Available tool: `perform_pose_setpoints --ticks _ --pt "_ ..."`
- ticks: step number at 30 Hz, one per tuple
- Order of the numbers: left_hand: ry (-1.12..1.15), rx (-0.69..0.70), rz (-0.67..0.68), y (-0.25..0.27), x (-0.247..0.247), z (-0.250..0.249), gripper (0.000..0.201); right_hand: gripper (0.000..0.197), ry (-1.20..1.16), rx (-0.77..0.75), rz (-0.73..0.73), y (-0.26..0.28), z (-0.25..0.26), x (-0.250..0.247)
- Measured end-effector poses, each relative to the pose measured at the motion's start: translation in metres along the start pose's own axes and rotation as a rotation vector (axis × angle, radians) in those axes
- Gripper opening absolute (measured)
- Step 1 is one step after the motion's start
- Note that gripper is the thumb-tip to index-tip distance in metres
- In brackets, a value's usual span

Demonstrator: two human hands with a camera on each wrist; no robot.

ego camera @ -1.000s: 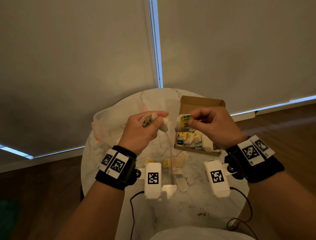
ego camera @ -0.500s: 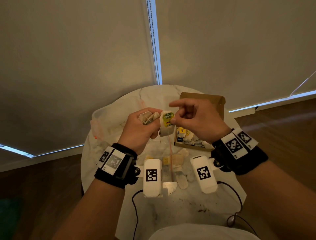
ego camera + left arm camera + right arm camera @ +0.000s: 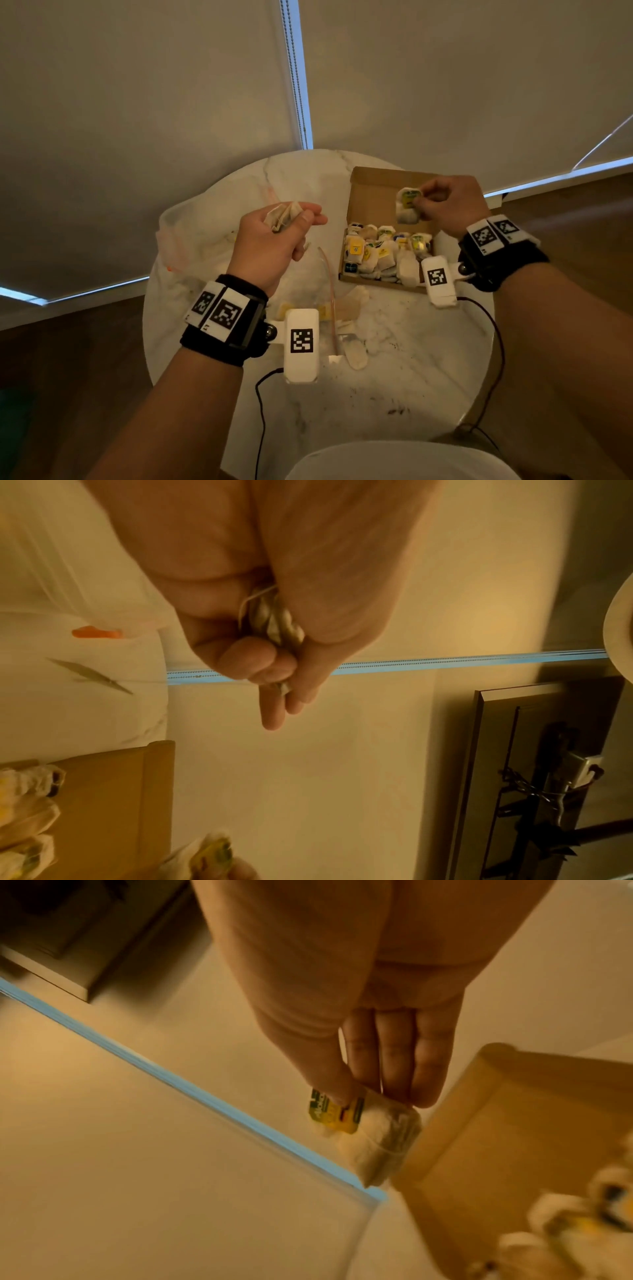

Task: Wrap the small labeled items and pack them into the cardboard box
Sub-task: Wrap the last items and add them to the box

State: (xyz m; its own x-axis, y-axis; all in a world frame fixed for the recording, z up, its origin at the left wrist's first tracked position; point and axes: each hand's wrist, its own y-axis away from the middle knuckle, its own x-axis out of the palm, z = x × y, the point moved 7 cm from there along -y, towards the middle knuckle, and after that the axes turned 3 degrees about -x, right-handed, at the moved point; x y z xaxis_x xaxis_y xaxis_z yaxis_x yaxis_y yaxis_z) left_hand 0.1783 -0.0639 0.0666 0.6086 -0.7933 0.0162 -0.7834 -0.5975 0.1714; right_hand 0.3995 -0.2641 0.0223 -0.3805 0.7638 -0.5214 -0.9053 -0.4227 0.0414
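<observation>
My right hand pinches a wrapped tea bag with a yellow-green label, held in the air over the far part of the open cardboard box. In the right wrist view the thumb and fingers clamp the same tea bag by its label end. Several wrapped, labeled bags fill the near half of the box. My left hand is raised over the table's middle and grips a bunch of unwrapped tea bags; the left wrist view shows that bunch squeezed between thumb and fingers.
The round marble table carries a clear plastic bag at the left and a few loose tea bags near the middle. A thin pink string runs across the loose tea bags. Black cables trail off the front edge.
My right hand has carried the wrapped tea bag away from my left hand, rightward and farther out over the box. The left hand stayed roughly in place with its bunch.
</observation>
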Motion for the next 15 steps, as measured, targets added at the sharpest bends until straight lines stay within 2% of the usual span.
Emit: perform_pose_setpoints --ticks 4,7,11,15 --pt "-0.030 -0.020 -0.001 -0.005 -0.001 0.009 0.013 0.007 0.214 0.132 0.065 -0.005 -0.057 0.024" --pt "-0.051 -0.041 -0.013 -0.010 -0.004 0.017 0.014 0.014 0.300 0.203 0.120 0.001 -0.080 0.045" --pt "-0.059 -0.068 -0.035 -0.014 -0.008 0.025 0.013 0.011 0.377 0.145 0.268 0.010 -0.089 0.083" --pt "-0.071 -0.086 -0.042 -0.018 -0.009 0.032 0.013 0.014 0.507 0.132 0.317 0.008 -0.101 0.099"
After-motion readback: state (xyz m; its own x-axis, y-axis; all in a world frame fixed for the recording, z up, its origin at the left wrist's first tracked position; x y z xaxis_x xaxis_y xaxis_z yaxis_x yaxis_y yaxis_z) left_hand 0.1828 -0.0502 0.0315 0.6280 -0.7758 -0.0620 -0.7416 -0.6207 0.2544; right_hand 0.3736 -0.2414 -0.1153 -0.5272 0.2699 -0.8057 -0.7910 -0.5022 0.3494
